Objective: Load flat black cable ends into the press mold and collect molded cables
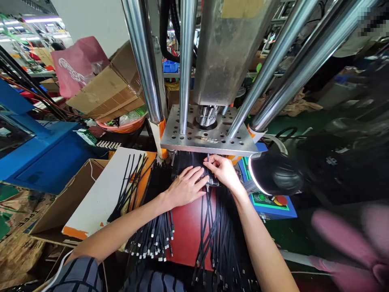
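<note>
My left hand [189, 186] lies with its fingers stretched over a black fixture [182, 160] under the press plate [209, 140]. Its fingertips rest near small metal parts at the fixture's front edge, where black cables [208, 211] hang down. Just right of it, my right hand [223, 170] is closed in a pinch at the fixture, beside a thin upright strip. What the pinch holds is too small to make out. Below my left forearm hangs a bundle of black cables with pale metal plugs [154, 243]. A red surface [185, 231] shows between the bundles.
Steel columns [146, 61] and a metal ram [227, 56] rise around the plate. A ring-lit lamp [270, 172] stands right, above a blue control box [273, 207] with buttons. More cables lie on a white board [97, 194] at left. A pink fan [349, 243] is lower right.
</note>
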`<state>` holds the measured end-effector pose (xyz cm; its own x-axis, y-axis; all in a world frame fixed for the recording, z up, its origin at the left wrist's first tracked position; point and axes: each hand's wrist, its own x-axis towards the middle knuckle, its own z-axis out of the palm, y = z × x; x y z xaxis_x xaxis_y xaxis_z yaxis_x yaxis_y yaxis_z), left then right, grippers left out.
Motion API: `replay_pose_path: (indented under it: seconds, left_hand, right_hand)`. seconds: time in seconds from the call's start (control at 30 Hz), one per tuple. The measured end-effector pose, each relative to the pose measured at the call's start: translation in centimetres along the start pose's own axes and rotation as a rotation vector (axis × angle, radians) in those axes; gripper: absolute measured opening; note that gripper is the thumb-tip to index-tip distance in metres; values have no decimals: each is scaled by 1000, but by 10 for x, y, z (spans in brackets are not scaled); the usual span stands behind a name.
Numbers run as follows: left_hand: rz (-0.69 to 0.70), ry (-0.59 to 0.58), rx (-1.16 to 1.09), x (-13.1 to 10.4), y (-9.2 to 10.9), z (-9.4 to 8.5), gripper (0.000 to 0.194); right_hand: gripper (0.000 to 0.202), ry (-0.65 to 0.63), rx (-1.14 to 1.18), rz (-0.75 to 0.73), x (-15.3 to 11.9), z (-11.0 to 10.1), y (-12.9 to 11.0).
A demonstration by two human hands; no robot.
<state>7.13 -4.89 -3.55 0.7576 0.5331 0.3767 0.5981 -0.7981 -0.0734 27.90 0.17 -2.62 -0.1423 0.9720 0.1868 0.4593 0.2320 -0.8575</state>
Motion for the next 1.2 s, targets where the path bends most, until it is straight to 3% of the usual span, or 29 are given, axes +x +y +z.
replay_pose_path:
  seconds: [0.2, 0.3, 0.37, 0.5, 0.6, 0.73, 0.9, 1.03, 1.13, 1.2]
  left_hand:
    - [-195, -86, 130, 4, 35, 5, 49]
    - [-256, -104, 175, 4, 48, 6, 50]
    - [-243, -103, 139, 4, 49, 5, 52]
    - [-223, -105, 8, 14, 34, -2, 59]
    - [-269, -119, -92, 33, 14, -3, 59]
    - [-303, -162, -158, 58, -13, 3, 57]
    - [-323, -115, -132, 77, -34, 13, 44]
    - [-322, -103, -125, 101, -49, 11, 33]
    - [-315, -82, -136, 101, -49, -5, 32]
    - [-333, -45, -147, 72, -38, -21, 29]
  right_hand:
    - [35, 86, -129, 5, 7, 4, 1]
    - [31, 136, -224, -19, -5, -2, -2]
    - [34, 102, -331, -74, -22, -7, -8]
    - [50, -66, -857, -125, -45, -8, -24]
    - [49, -85, -1050, -63, -33, 0, -33]
    - [47, -40, -1046, -50, 0, 8, -27]
    - [44, -8, -960, -112, 35, 10, -12]
    - [34, 64, -893, -118, 63, 5, -16]
    - [31, 74, -869, -105, 54, 1, -30]
    - [33, 74, -860, -104, 17, 5, -39]
